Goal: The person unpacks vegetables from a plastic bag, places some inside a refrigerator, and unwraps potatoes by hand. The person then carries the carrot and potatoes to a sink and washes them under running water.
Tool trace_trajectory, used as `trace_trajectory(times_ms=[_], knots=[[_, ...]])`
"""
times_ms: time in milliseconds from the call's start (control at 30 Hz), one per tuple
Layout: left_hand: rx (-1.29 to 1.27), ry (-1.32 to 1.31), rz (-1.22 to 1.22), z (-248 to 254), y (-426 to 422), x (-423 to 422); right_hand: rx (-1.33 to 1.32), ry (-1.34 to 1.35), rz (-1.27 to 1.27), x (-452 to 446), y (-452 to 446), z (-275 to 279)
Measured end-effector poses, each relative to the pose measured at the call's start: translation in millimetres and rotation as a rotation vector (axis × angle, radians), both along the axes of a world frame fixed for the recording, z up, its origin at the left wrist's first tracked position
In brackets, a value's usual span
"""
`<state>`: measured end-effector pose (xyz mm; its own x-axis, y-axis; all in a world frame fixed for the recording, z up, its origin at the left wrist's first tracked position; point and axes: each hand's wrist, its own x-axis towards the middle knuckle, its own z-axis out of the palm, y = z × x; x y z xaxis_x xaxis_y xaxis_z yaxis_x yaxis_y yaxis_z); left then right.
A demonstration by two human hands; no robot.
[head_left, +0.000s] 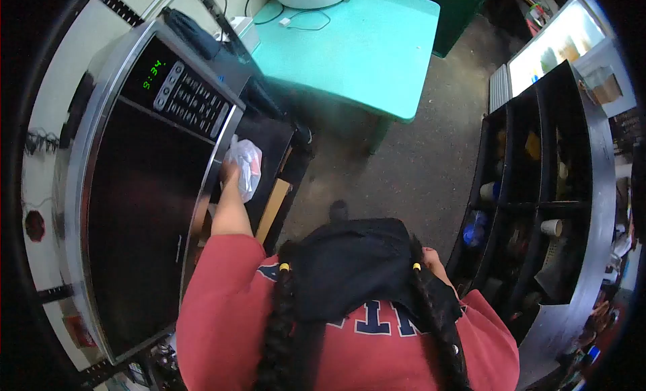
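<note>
Black shelf by the microwave is prob. supporting the white plastic bag, w/ L hand touching its side, R hand hanging near the cubby unit, both hands' fingers too obscured to tell spread/grip.

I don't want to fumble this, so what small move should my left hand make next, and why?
Probably check that your left hand has the white plastic bag firmly before moving it: the hand is right at the bag, close beside the microwave, but its grip is unclear.
</note>
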<state>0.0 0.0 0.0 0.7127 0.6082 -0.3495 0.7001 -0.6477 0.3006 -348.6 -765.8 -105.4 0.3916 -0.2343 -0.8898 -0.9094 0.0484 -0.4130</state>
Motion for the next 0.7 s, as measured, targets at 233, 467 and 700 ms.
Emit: trace_trajectory(times_ms=[233,467,700], knots=[[0.141,-0.309,-0.265,71,-88,-49,0.037,0.048,-0.051,83,-20,7],[0.018,-0.745,-0.288,144,-227,-17,0.041,-0.138,-0.038,181,-103,46],[-0.463,-1.062,-0.019,217,-395,57,-0.003,-0.330,0.091,259,-226,72]])
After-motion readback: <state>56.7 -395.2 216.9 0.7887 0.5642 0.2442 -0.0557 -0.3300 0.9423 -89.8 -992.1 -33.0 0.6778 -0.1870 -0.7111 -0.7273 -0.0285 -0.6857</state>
